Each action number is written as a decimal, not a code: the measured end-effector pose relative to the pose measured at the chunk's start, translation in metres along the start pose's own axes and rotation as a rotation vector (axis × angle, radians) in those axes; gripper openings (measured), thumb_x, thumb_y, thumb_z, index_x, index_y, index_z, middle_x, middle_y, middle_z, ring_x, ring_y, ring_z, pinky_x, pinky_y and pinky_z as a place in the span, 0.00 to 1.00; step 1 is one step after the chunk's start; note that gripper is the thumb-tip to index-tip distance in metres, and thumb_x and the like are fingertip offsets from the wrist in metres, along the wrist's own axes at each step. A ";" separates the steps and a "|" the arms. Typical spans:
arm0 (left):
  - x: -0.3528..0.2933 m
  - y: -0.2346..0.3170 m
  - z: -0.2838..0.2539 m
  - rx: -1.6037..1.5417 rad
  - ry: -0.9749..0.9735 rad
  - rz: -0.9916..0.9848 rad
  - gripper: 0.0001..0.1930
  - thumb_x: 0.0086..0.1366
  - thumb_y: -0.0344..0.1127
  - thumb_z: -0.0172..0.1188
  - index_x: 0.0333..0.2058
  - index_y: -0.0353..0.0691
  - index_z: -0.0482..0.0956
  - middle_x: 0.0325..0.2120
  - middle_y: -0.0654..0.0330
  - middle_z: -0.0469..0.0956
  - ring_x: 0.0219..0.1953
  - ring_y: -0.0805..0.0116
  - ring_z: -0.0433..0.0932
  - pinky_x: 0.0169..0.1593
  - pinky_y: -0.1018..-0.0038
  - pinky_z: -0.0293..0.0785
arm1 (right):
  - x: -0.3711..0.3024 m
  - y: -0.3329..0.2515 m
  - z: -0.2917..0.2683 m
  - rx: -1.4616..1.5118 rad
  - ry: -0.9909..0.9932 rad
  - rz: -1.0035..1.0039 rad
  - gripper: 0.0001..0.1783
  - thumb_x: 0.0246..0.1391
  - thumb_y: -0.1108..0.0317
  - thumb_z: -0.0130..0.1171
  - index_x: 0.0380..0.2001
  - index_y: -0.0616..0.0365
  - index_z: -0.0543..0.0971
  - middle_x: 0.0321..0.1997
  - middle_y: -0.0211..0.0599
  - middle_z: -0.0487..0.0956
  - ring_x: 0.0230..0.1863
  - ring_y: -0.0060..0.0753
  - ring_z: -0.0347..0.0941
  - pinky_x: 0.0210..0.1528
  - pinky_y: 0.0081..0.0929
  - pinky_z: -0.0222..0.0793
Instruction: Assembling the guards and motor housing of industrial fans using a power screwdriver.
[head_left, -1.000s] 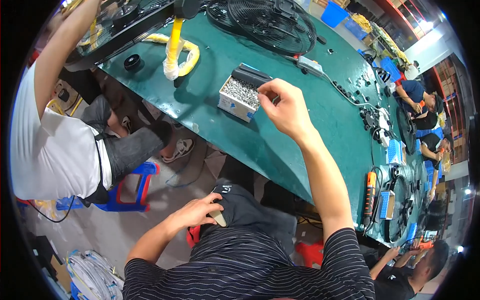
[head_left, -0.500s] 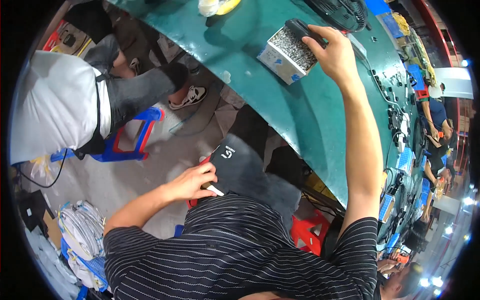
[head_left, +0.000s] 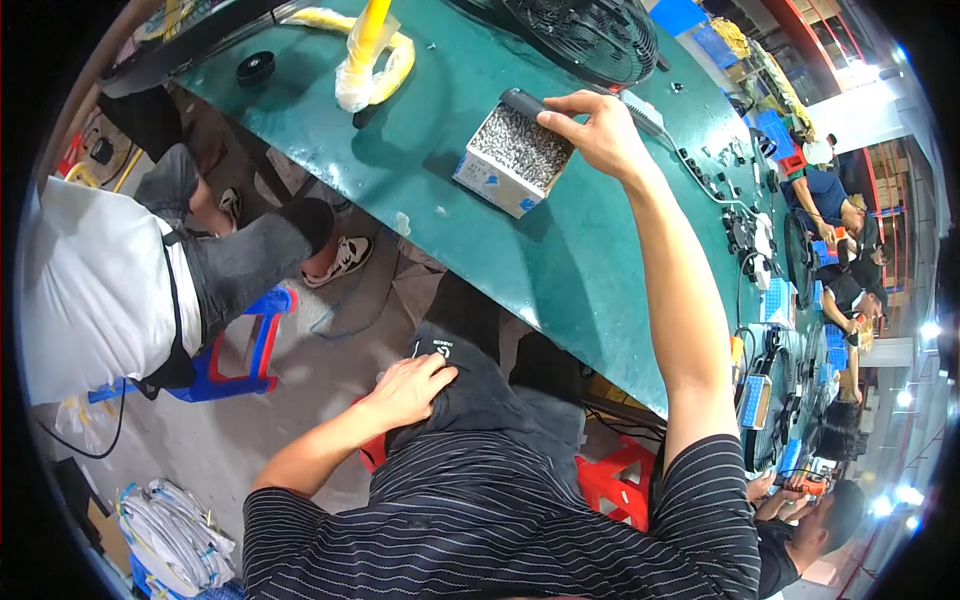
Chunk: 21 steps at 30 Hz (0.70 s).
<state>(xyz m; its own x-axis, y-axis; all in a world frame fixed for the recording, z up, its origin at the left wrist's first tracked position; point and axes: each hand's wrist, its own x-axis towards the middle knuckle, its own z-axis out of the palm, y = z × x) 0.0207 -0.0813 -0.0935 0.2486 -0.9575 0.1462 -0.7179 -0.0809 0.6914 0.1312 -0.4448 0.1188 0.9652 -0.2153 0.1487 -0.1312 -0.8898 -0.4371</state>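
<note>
My right hand (head_left: 600, 132) reaches over the green table, its fingers closed on a black, rounded bar-shaped thing (head_left: 522, 102). That black thing lies along the far rim of a small white-and-blue box (head_left: 490, 183). Many small silvery metal pieces (head_left: 520, 145) fill the box; they are too small to name surely. My left hand (head_left: 410, 390) lies on my dark trouser leg (head_left: 480, 395), palm down, fingers loosely bent and apart. I see nothing in it, though its underside is hidden.
A black fan (head_left: 590, 40) stands beyond the box. Yellow plastic-wrapped tubing (head_left: 375, 70) is to its left. A power strip (head_left: 642, 112) with a cable lies right. A seated person (head_left: 100, 290) is at left; other people work far right. Coiled grey cables (head_left: 175, 535) sit lower left.
The view has shifted, so the table shows more of its far left. My left hand has moved from a white-edged thing at my waist onto my thigh. The right hand stays at the box.
</note>
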 end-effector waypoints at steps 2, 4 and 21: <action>0.002 0.002 -0.028 0.022 -0.058 0.034 0.20 0.52 0.31 0.62 0.46 0.38 0.76 0.39 0.54 0.73 0.43 0.54 0.78 0.45 0.59 0.76 | 0.003 0.005 0.002 0.005 -0.006 0.023 0.22 0.53 0.54 0.68 0.46 0.59 0.85 0.46 0.42 0.83 0.47 0.35 0.78 0.51 0.32 0.71; 0.007 0.002 -0.059 -0.019 -0.151 0.083 0.18 0.54 0.34 0.63 0.45 0.38 0.77 0.42 0.54 0.74 0.46 0.55 0.78 0.47 0.59 0.76 | 0.004 -0.001 0.004 0.049 -0.020 0.039 0.23 0.53 0.54 0.68 0.46 0.60 0.85 0.45 0.42 0.82 0.50 0.35 0.77 0.53 0.32 0.70; 0.221 -0.061 -0.180 -0.279 0.441 0.000 0.27 0.67 0.29 0.45 0.65 0.31 0.62 0.65 0.47 0.64 0.68 0.56 0.63 0.69 0.66 0.57 | -0.004 0.013 0.029 -0.074 0.330 -0.303 0.16 0.53 0.57 0.68 0.37 0.58 0.86 0.47 0.42 0.79 0.54 0.45 0.73 0.58 0.40 0.67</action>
<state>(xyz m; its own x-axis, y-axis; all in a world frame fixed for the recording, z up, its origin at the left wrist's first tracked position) 0.2363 -0.2382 0.0241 0.5418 -0.7453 0.3885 -0.5324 0.0533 0.8448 0.1325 -0.4440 0.0864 0.8402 -0.0464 0.5403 0.1188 -0.9564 -0.2669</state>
